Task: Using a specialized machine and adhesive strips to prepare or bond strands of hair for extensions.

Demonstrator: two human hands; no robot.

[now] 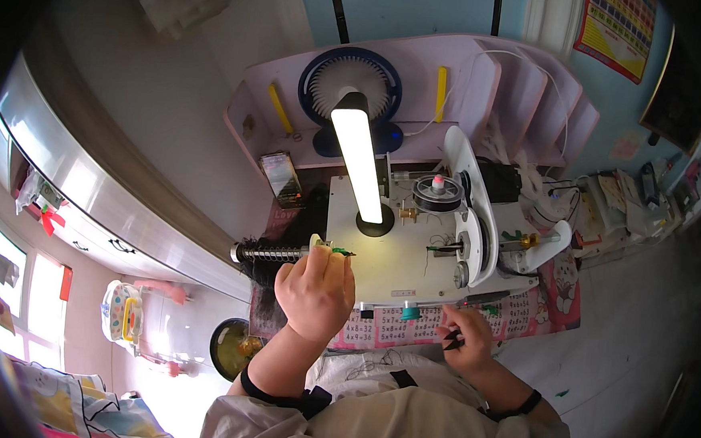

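Observation:
My left hand (316, 295) is at the inner end of a metal rod with a coil spring (273, 254), its fingers bent around a small cream-coloured part (316, 241). A green piece with a dark tip (343, 252) sticks out to the right of the fingers; my fingertips are hidden. My right hand (469, 341) holds a small black pointed tool (453, 340) against the palm, by the front edge of a white tabletop machine (383, 269). On the machine, another green piece with a dark shaft (442, 247) points left from a white wheel housing (470, 226), a loose thread hanging from it.
A lit lamp (357, 159) stands on the machine, beside a thread spool (438, 194). Behind is a blue fan (352, 92) in a pale shelf unit (421, 45). Black fibres (268, 280) lie at left. A round bowl (236, 347) sits lower left; cluttered items (622, 199) lie right.

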